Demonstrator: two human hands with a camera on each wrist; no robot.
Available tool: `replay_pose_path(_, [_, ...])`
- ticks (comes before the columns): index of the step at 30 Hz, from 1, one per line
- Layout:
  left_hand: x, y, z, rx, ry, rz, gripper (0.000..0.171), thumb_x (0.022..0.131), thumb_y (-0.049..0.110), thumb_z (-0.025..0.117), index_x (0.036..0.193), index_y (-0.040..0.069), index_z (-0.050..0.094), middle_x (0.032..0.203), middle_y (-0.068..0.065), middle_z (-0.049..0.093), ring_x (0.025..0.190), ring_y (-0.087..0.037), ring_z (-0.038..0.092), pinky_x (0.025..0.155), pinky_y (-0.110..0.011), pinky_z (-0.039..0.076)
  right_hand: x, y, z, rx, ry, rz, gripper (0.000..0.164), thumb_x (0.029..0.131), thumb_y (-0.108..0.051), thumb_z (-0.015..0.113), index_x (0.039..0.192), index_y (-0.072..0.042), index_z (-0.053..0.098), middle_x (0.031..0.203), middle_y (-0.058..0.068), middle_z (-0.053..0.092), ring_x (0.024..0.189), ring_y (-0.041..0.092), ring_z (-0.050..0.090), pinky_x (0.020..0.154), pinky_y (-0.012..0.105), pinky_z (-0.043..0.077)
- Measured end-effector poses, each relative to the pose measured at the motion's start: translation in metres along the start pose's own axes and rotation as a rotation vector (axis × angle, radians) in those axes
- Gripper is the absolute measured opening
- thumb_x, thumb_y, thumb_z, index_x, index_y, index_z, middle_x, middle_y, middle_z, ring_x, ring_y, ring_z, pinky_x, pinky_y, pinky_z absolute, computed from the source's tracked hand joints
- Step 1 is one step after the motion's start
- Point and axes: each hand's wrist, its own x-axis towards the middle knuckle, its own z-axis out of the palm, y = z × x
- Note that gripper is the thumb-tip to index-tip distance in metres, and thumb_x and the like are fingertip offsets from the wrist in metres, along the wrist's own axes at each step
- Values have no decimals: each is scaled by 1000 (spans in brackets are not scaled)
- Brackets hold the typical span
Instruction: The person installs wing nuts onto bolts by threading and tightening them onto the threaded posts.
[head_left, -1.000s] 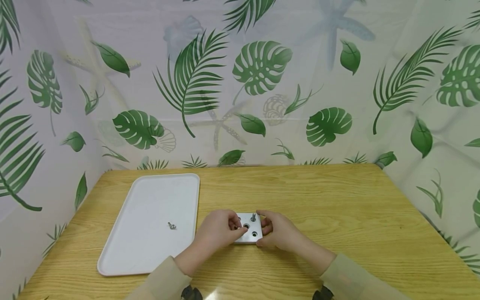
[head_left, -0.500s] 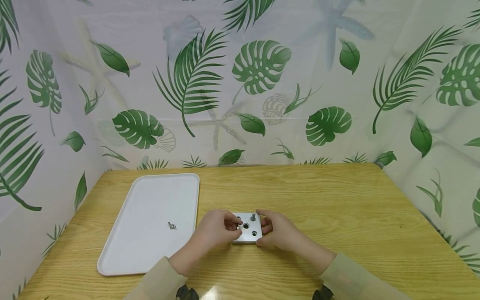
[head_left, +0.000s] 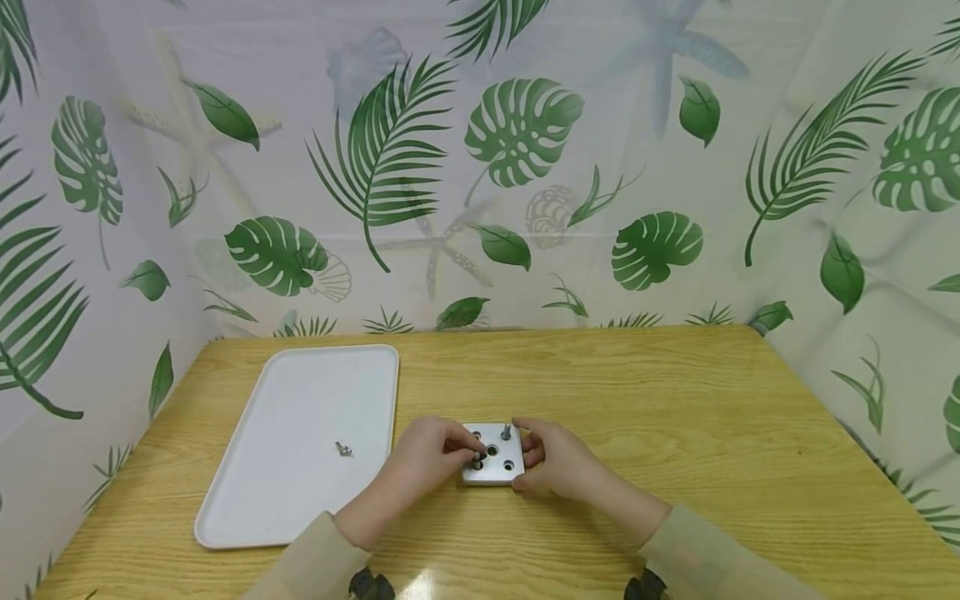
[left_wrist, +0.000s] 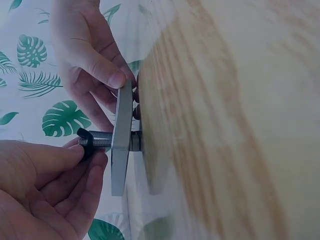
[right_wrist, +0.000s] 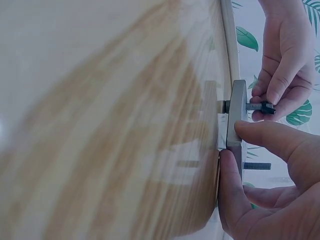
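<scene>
A square silver metal plate (head_left: 495,476) with several holes is raised just off the table. Two threaded bolts stand up from it: one at its far right corner (head_left: 506,432) and one near its left side (left_wrist: 102,142). With thumb and fingers, my left hand (head_left: 433,450) pinches a black wing nut (left_wrist: 86,143) that sits near the tip of the left bolt. The nut (right_wrist: 268,107) shows between those fingertips in the right wrist view too. My right hand (head_left: 557,460) grips the plate's right edge, thumb at the near corner.
Left of the plate lies a white tray (head_left: 300,417) with a small metal piece of hardware (head_left: 343,450) on it, too small to identify surely. The wooden table (head_left: 660,400) runs back to a leaf-patterned cloth (head_left: 570,300).
The left thumb and fingers have drawn back slightly from over the plate, loosened, then closed again at the nut. The right hand and the plate stay nearly still.
</scene>
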Motion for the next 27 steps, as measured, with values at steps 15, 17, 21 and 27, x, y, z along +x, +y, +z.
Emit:
replay_pose_path(15, [-2, 13, 4, 140, 65, -92, 26, 79, 49, 71, 74, 24, 73, 72, 13, 67, 61, 0, 56, 56, -21, 46, -1, 1, -1, 8, -5, -19, 83, 65, -5, 85, 138, -3, 45, 104, 6, 60, 84, 13, 60, 72, 28, 51])
replay_pose_path(17, [-2, 15, 5, 179, 86, -101, 27, 78, 51, 71, 69, 25, 71, 67, 15, 64, 57, 1, 53, 53, -20, 44, -1, 2, -1, 6, -9, -26, 84, 65, -5, 85, 138, -2, 44, 104, 6, 61, 84, 13, 60, 73, 28, 51])
replay_pose_path(21, [-1, 18, 6, 222, 111, -83, 26, 78, 48, 72, 65, 25, 69, 60, 17, 60, 52, 0, 49, 48, -20, 40, -1, 2, -1, 7, -10, -31, 84, 64, -5, 85, 137, -2, 44, 104, 7, 61, 84, 13, 60, 73, 28, 51])
replay_pose_path(27, [0, 18, 7, 229, 101, -62, 21, 79, 42, 73, 68, 25, 71, 58, 18, 58, 51, 1, 49, 48, -20, 40, -2, 0, -1, 11, -6, -27, 84, 65, -4, 85, 138, -1, 44, 103, 7, 60, 84, 14, 61, 73, 28, 51])
